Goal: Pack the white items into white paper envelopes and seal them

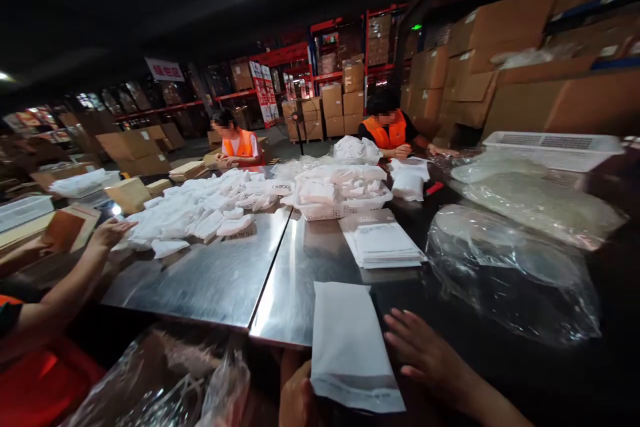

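A flat white mailing bag with a clear strip along its near end lies over the front edge of the table. My left hand is closed at the bag's lower left edge, its fingers partly hidden. Just right of the bag, my right hand is open above the dark tabletop, fingers spread and holding nothing. Beyond the bag rests a stack of similar white bags.
A white basket of small white packets stands mid-table beside a packet heap. Clear plastic bags lie right. Co-workers in orange vests sit opposite; another person's arm reaches in from the left. A plastic-lined container is below.
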Motion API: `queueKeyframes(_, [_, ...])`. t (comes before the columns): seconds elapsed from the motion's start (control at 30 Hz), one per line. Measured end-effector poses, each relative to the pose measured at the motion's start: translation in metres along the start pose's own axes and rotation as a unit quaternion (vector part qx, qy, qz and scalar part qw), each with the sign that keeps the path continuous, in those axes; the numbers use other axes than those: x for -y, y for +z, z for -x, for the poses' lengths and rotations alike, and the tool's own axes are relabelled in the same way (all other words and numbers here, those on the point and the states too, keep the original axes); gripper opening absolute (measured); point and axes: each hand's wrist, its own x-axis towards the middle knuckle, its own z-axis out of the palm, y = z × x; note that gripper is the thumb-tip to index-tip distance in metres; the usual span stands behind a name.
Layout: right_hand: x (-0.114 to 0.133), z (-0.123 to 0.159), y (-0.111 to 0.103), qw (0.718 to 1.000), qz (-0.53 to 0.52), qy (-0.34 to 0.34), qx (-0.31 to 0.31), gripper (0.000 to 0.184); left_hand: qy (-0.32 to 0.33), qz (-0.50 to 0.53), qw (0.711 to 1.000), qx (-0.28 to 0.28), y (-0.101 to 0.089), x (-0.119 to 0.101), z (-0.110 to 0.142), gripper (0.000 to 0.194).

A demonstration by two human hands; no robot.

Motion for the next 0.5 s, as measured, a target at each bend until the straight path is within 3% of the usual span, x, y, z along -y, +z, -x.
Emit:
queueKeyframes(0.07, [0.004, -0.028, 0.031, 0.998, -0.009, -0.069, 0.005, 0.035, -0.002, 0.015, 1.0, 0.015, -0.003, 0.011, 0.003, 0.082])
queueKeyframes(0.13, [0.008, -0.043, 0.054, 0.996, -0.016, -0.083, 0.002, 0.034, 0.007, 0.005, 0.999, 0.032, -0.009, 0.028, 0.008, 0.081])
queueKeyframes(0.23, [0.01, -0.042, 0.066, 0.996, -0.031, -0.081, 0.008, 0.036, 0.056, -0.041, 0.998, 0.006, -0.026, 0.059, 0.015, 0.075])
queueKeyframes(0.3, [0.009, -0.036, 0.065, 0.996, -0.042, -0.075, 0.015, 0.038, 0.102, -0.106, 0.988, -0.042, -0.038, 0.07, 0.014, 0.06])
queueKeyframes(0.37, [0.008, -0.034, 0.061, 0.996, -0.053, -0.067, 0.011, 0.039, 0.142, -0.2, 0.965, -0.089, -0.047, 0.066, 0.005, 0.041])
queueKeyframes(0.43, [0.008, -0.034, 0.054, 0.994, -0.069, -0.08, -0.006, 0.036, 0.207, -0.281, 0.932, -0.1, -0.05, 0.047, -0.013, 0.036])
queueKeyframes(0.5, [0.008, -0.036, 0.048, 0.991, -0.082, -0.104, -0.022, 0.032, 0.319, -0.308, 0.895, -0.042, -0.047, 0.023, -0.034, 0.036])
